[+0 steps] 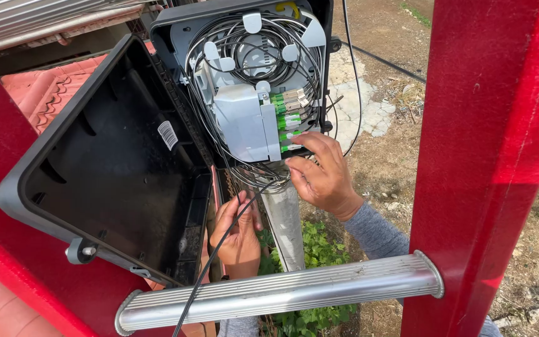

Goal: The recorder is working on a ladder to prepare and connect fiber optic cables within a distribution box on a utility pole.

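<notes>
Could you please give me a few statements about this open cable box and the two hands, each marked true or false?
1. The black lid of the cable box hangs open to the left. True.
2. The right hand rests on the ladder rung. False: it is up at the lowest of the green connectors, at the box's bottom edge.
3. The left hand holds a thin black cable below the box. True.
4. The ladder rails are blue. False: they are red.
5. Thin cables are coiled in loops in the upper part of the box. True.
</notes>
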